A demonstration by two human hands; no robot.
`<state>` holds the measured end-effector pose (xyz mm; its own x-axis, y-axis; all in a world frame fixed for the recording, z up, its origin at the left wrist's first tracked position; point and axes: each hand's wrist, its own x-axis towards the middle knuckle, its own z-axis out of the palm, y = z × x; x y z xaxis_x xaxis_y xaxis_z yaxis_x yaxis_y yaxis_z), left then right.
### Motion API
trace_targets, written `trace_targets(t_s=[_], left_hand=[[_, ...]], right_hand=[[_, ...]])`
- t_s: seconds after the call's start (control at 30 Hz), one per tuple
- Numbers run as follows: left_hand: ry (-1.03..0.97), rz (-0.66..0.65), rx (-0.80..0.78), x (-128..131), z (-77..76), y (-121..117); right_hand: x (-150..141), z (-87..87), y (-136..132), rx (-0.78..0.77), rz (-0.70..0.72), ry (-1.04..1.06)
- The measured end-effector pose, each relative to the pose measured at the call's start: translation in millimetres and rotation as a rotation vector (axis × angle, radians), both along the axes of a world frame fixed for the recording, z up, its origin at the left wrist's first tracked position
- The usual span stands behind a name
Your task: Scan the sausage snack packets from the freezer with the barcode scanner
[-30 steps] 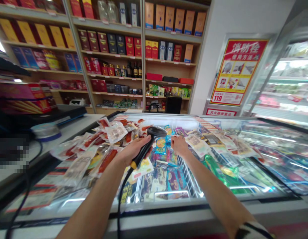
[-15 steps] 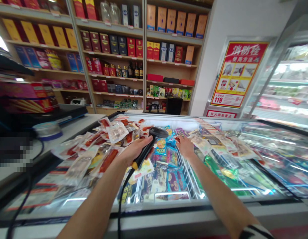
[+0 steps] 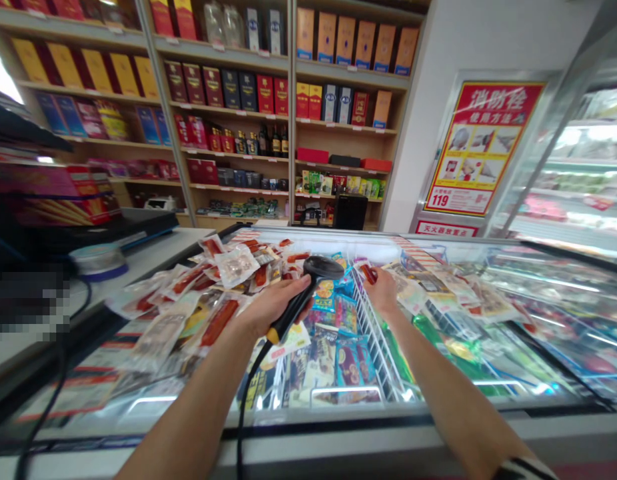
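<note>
My left hand (image 3: pixel 271 303) is wrapped around the handle of a black barcode scanner (image 3: pixel 324 268), its wide head pointing away to the right and its cable (image 3: pixel 244 407) trailing down toward me. To its right, my right hand (image 3: pixel 383 292) pinches a small reddish-brown packaged sausage (image 3: pixel 368 273), partly hidden by the fingers. Both hands are above the glass top of a chest freezer. Left of the scanner lies a heap of clear vacuum packs, among them a long red sausage pack (image 3: pixel 219 323). More flat packs (image 3: pixel 441 280) lie to the right of my right hand.
Beneath the glass, white wire baskets (image 3: pixel 376 347) divide blue and purple frozen packets (image 3: pixel 352 360) from green bags (image 3: pixel 456 350). A counter with a tape roll (image 3: pixel 97 261) stands at left. Shelves of boxed bottles (image 3: pixel 228 90) line the back wall, beside a red poster (image 3: pixel 483 147).
My right hand has shifted slightly right, and the red sausage in its fingers now shows more clearly. The scanner stays in my left hand, displaced a little to the right in view.
</note>
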<state>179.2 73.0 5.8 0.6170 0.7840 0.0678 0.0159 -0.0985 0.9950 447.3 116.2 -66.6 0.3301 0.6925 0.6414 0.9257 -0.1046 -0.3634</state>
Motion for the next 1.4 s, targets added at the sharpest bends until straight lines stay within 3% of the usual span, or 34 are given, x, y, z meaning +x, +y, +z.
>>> trace_targets(t_s=[0.5, 1.03, 1.4], left_hand=[[-0.001, 0.029, -0.014, 2, 3.0, -4], [-0.114, -0.008, -0.089, 3, 5.7, -8], [-0.184, 0.125, -0.108, -15, 12.5, 7]], right_hand=[[0, 4.2, 0, 0.036, 0.007, 0.051], [-4, 11.8, -6, -0.046, -0.009, 0.042], [29, 13.6, -18, -0.233, -0.236, -0.128]])
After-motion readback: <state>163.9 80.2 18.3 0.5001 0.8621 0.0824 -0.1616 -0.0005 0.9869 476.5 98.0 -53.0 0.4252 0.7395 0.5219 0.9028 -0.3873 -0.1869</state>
